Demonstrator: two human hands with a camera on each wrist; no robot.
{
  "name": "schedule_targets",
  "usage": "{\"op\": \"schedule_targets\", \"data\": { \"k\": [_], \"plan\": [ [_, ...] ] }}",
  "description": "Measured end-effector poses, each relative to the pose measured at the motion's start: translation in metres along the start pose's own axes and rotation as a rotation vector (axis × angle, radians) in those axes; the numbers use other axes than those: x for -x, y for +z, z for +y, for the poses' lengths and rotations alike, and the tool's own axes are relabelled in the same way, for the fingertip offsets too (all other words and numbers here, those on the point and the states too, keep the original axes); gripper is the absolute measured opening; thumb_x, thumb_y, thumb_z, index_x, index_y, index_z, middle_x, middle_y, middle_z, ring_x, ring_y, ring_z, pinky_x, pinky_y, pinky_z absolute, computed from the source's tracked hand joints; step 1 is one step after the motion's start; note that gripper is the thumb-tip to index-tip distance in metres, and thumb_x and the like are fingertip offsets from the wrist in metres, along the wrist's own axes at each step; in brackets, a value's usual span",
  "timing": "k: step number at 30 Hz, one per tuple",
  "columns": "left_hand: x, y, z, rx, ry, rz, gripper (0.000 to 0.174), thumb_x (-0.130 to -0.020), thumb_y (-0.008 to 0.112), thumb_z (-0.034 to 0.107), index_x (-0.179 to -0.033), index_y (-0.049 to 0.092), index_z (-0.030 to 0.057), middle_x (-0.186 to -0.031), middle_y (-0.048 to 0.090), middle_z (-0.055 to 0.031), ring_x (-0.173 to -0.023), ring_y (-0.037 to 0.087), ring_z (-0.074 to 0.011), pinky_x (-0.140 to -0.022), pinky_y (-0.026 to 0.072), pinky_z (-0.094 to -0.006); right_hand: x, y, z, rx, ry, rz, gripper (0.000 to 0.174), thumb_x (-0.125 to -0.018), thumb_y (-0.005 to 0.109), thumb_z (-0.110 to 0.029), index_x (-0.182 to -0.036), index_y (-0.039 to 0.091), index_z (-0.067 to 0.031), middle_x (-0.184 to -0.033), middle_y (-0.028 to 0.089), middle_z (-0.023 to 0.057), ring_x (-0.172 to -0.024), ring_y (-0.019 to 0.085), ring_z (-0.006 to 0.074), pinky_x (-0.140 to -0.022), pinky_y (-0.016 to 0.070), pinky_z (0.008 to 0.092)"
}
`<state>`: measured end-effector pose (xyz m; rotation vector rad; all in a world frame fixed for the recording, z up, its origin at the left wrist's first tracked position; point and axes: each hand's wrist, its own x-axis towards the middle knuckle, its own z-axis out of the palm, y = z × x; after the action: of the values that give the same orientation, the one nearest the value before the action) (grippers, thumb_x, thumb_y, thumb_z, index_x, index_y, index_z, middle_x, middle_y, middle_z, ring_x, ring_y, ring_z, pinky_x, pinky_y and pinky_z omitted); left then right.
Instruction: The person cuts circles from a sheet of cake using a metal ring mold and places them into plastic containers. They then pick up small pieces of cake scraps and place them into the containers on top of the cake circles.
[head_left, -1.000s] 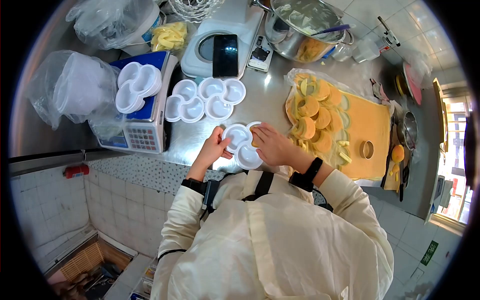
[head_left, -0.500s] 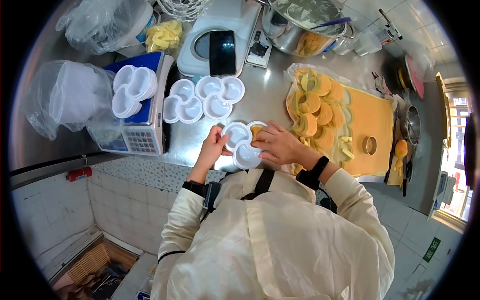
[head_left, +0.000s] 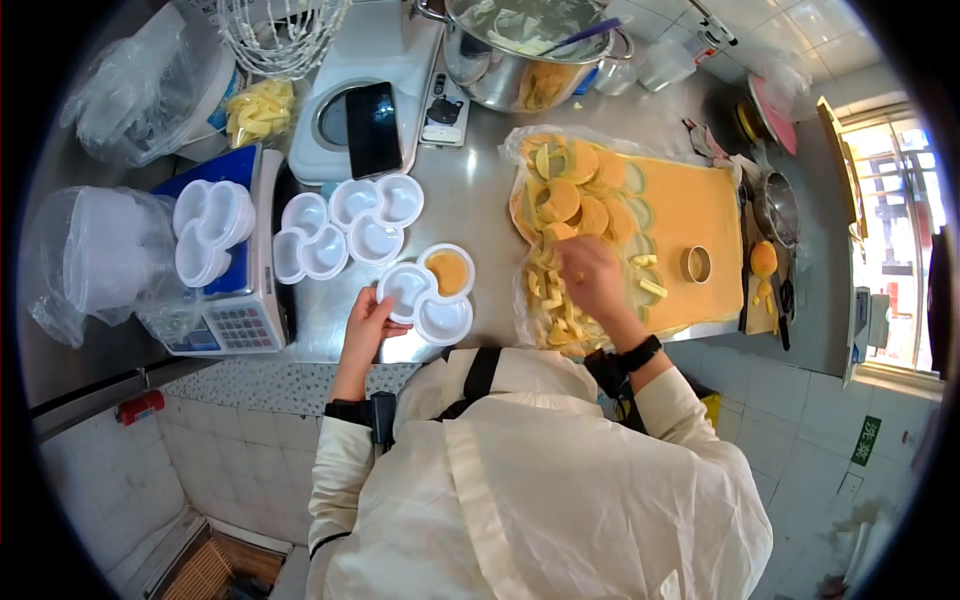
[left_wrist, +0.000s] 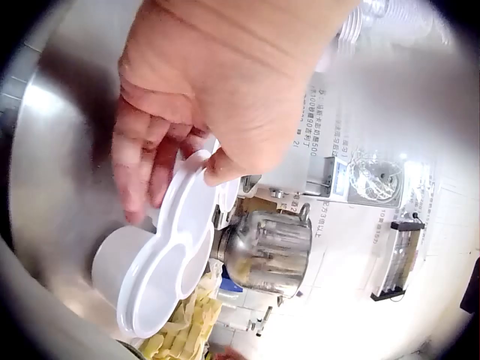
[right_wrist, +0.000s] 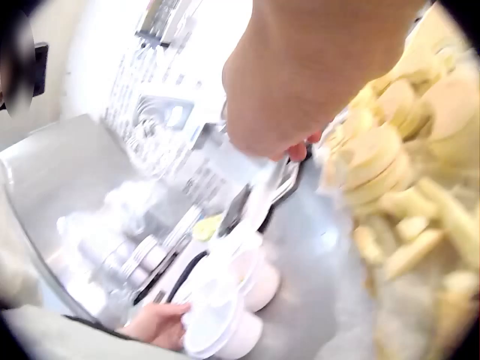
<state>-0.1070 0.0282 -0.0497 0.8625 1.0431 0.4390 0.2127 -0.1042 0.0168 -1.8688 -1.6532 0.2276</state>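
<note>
A white three-cup container (head_left: pixel 407 292) stands on the metal table, with a round of yellow cake (head_left: pixel 446 272) in one cup; its other two cups hold nothing. My left hand (head_left: pixel 366 325) pinches its rim at the left side, and in the left wrist view the thumb of my left hand (left_wrist: pixel 206 90) lies on the rim (left_wrist: pixel 196 191). Over the cut cake rounds (head_left: pixel 592 215) is my right hand (head_left: pixel 592 278). In the right wrist view, my right hand (right_wrist: pixel 300 97) mostly hides its fingers, so any grip cannot be seen.
Two more containers (head_left: pixel 376 240) stand behind at the left, near a scale (head_left: pixel 235 325) bearing a container stack. A phone (head_left: pixel 374 130) lies farther back beside a steel pot (head_left: pixel 520 80). On the cake sheet (head_left: pixel 700 210) rests a ring cutter (head_left: pixel 696 264); an orange fruit (head_left: pixel 763 259) lies right.
My right hand has left the container and moved right to the cake pieces. The cake in the cup is now uncovered. My left hand still holds the rim, and the head view has shifted.
</note>
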Motion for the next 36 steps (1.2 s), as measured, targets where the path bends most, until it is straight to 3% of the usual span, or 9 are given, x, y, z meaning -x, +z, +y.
{"op": "schedule_targets", "data": {
  "k": [2, 6, 10, 14, 17, 20, 23, 30, 36],
  "plan": [
    [0.009, -0.003, 0.007, 0.021, -0.051, -0.033, 0.02, -0.094, 0.047, 0.023, -0.092, 0.046, 0.0031, -0.079, 0.06, -0.0099, -0.063, 0.065, -0.0188, -0.053, 0.0557, -0.027, 0.024, -0.013, 0.03, 0.261, 0.237, 0.241, 0.023, -0.077, 0.063, -0.013, -0.098, 0.062, -0.0033, -0.096, 0.059, 0.0136, -0.092, 0.054, 0.0321, -0.082, 0.0442, 0.041],
    [0.008, -0.014, 0.004, -0.318, -0.173, -0.007, 0.026, -0.093, 0.049, 0.03, -0.084, 0.049, 0.0063, -0.066, 0.059, -0.0056, -0.058, 0.061, -0.013, -0.049, 0.0493, -0.0242, 0.061, -0.014, 0.057, 0.501, 0.61, 0.097, 0.036, -0.078, 0.067, -0.029, -0.101, 0.062, -0.0025, -0.102, 0.056, 0.0198, -0.1, 0.051, 0.0371, -0.088, 0.0415, 0.0414],
    [-0.002, -0.014, -0.003, -0.606, 0.246, 0.091, 0.019, -0.088, 0.059, 0.022, -0.095, 0.052, 0.0062, -0.067, 0.058, -0.0046, -0.057, 0.054, -0.0112, -0.052, 0.0437, -0.0257, 0.064, -0.006, 0.065, 0.338, 0.625, 0.085, 0.038, -0.075, 0.07, -0.029, -0.099, 0.061, -0.0014, -0.11, 0.054, 0.0162, -0.105, 0.048, 0.0344, -0.087, 0.0419, 0.0423],
    [0.0, -0.005, -0.001, -0.581, 0.334, -0.002, 0.017, -0.087, 0.059, 0.015, -0.096, 0.05, 0.0039, -0.073, 0.055, -0.0035, -0.061, 0.055, -0.0103, -0.053, 0.0461, -0.0253, 0.06, -0.005, 0.06, 0.364, 0.552, 0.148, 0.032, -0.073, 0.071, -0.023, -0.094, 0.06, -0.001, -0.101, 0.057, 0.0155, -0.097, 0.052, 0.0346, -0.082, 0.0441, 0.0406],
    [0.003, -0.009, -0.015, -0.341, 0.175, -0.071, 0.017, -0.086, 0.059, 0.011, -0.097, 0.047, 0.0037, -0.079, 0.053, -0.0034, -0.062, 0.055, -0.01, -0.054, 0.0524, -0.0251, 0.06, -0.012, 0.066, 0.155, 0.649, 0.128, 0.027, -0.071, 0.073, -0.015, -0.09, 0.058, -0.0015, -0.086, 0.06, 0.0102, -0.083, 0.058, 0.0267, -0.072, 0.0471, 0.0338],
    [0.014, -0.015, -0.02, -0.044, -0.12, -0.11, 0.017, -0.086, 0.057, 0.007, -0.095, 0.043, 0.0059, -0.086, 0.053, -0.0045, -0.072, 0.063, -0.0158, -0.065, 0.0581, -0.0288, 0.059, -0.016, 0.057, -0.483, 0.674, 0.18, 0.028, -0.077, 0.07, -0.006, -0.098, 0.05, -0.0033, -0.076, 0.055, 0.0028, -0.069, 0.055, 0.0077, -0.058, 0.0428, 0.0191],
    [0.021, -0.011, -0.018, 0.03, -0.134, -0.212, 0.015, -0.086, 0.056, 0.006, -0.095, 0.043, 0.0059, -0.089, 0.055, -0.0058, -0.076, 0.065, -0.0189, -0.068, 0.0577, -0.0298, 0.027, -0.011, -0.002, -0.74, 0.609, 0.069, 0.033, -0.079, 0.068, -0.006, -0.103, 0.045, -0.0032, -0.077, 0.056, 0.0041, -0.067, 0.055, 0.0083, -0.057, 0.0433, 0.0198],
    [0.014, -0.007, -0.017, -0.001, -0.127, -0.259, 0.013, -0.089, 0.054, 0.008, -0.098, 0.045, 0.0046, -0.097, 0.059, -0.0101, -0.085, 0.066, -0.0222, -0.075, 0.0568, -0.0307, -0.028, 0.056, -0.053, -0.69, 0.664, -0.453, 0.034, -0.081, 0.067, -0.013, -0.103, 0.044, -0.0023, -0.069, 0.06, 0.0065, -0.056, 0.058, 0.0118, -0.047, 0.0457, 0.0245],
    [0.017, -0.001, -0.018, 0.008, -0.134, -0.328, 0.02, -0.088, 0.058, 0.01, -0.104, 0.047, 0.003, -0.1, 0.06, -0.0122, -0.087, 0.065, -0.0223, -0.078, 0.0559, -0.0312, -0.04, 0.075, -0.072, -0.531, 0.658, -0.384, 0.032, -0.081, 0.063, -0.014, -0.102, 0.044, 0.0006, -0.065, 0.06, 0.0092, -0.049, 0.061, 0.0182, -0.047, 0.0483, 0.0285]
  ]
}}
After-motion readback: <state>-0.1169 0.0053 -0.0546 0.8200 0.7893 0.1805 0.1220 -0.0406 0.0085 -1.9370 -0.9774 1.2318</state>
